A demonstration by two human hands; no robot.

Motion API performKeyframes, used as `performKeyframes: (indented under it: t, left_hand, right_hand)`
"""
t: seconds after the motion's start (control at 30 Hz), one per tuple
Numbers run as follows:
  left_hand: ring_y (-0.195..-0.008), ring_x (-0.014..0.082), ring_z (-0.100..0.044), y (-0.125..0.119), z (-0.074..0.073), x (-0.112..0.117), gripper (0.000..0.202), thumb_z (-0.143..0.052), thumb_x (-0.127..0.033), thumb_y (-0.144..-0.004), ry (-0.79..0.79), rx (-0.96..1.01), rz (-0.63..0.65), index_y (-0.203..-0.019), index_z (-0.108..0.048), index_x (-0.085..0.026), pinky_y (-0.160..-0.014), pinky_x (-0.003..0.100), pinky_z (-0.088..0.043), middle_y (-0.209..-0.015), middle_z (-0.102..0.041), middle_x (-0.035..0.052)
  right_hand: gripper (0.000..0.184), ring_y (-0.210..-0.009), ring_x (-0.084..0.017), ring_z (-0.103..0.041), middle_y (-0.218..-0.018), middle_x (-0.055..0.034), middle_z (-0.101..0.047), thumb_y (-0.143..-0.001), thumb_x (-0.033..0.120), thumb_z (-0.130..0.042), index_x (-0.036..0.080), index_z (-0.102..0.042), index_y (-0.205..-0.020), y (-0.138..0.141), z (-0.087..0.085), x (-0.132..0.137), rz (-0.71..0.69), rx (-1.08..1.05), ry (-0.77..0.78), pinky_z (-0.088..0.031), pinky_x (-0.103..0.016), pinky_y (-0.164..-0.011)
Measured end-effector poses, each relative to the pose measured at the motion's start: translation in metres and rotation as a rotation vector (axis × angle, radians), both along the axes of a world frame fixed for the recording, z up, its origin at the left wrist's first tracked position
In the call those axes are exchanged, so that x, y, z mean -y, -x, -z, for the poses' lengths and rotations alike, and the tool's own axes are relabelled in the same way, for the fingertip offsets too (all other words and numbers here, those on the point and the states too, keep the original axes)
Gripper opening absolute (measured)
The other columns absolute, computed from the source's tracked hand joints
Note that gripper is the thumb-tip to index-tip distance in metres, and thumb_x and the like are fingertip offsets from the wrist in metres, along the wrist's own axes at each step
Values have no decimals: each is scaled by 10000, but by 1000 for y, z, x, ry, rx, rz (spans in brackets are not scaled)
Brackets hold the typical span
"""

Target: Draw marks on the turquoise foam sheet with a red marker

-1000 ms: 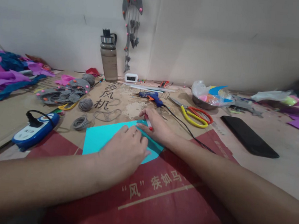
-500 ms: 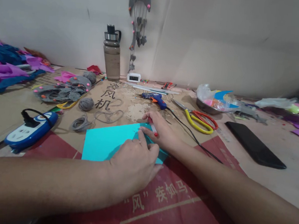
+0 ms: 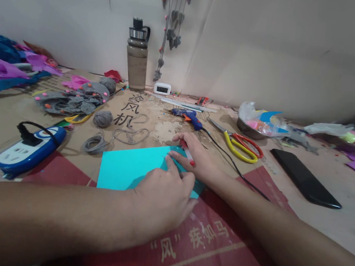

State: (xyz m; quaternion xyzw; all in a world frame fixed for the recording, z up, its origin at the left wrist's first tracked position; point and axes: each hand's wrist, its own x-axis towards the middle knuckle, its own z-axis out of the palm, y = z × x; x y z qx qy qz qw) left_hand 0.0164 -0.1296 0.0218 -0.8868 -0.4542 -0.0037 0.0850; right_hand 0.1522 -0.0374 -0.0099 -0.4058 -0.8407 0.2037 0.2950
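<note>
A turquoise sheet (image 3: 123, 165) lies flat on the cardboard. Over its right part rests my left hand (image 3: 166, 194), its index finger stretched out and pressed to the sheet near the upper edge, the other fingers loosely bent. My right hand (image 3: 197, 155) lies at the sheet's upper right corner with its thumb on the paper, close to the left index fingertip. A white pen with red ends (image 3: 188, 154) is held in this hand, slanting between thumb and forefinger, its tip hidden. The sheet's lower right part is partly covered by my hands.
Behind the sheet lie a blue glue gun (image 3: 187, 116) with its cord, scissors (image 3: 241, 147) and grey yarn (image 3: 95, 143). A power strip (image 3: 30, 147) sits left; a black phone (image 3: 305, 177) right. A bottle (image 3: 137, 59) and small clock (image 3: 162, 89) stand by the wall.
The camera view has shifted slightly. My hands keep nearly the same place on the turquoise sheet, and the pen stays in my right hand.
</note>
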Motion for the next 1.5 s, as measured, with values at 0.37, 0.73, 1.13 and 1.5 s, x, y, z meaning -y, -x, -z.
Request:
performKeyframes:
  t: [0.37, 0.73, 1.13, 1.5]
  left_hand:
    - [-722, 347, -678, 0, 2, -2, 439, -430, -443, -892, 56, 48, -2, -1103, -579, -88, -482, 402, -532, -1078, -607, 319]
    - [-702, 345, -673, 1, 5, -1, 431, -429, -440, -896, 69, 50, 6, -1081, -600, -91, -461, 403, -524, -1061, -619, 306]
    - [-678, 295, -660, 1, 7, -1, 427, -489, -441, -871, 5, 115, -1, -1098, -596, -97, -480, 359, -515, -1077, -609, 265]
    - [-545, 229, -602, 2, 10, 0, 382, -523, -446, -854, 14, 122, 1, -1039, -624, -127, -442, 349, -499, -955, -629, 186]
  right_hand:
    - [232, -709, -126, -576, -771, -2, -610, -951, 357, -415, 211, -570, -1045, 4, -19, 10, -58, -333, 213, -473, -278, -689]
    - [180, -602, -103, -519, -725, 6, -611, -898, 373, -519, 203, -524, -838, 20, -35, 7, -59, -417, 310, -440, -244, -568]
    - [169, -654, -136, -547, -717, 9, -595, -934, 346, -430, 221, -499, -843, 20, -14, 1, -67, -133, 126, -438, -277, -629]
    - [164, -638, -130, -535, -733, 9, -603, -932, 337, -431, 220, -501, -840, 19, -15, -1, -101, -57, 29, -415, -276, -624]
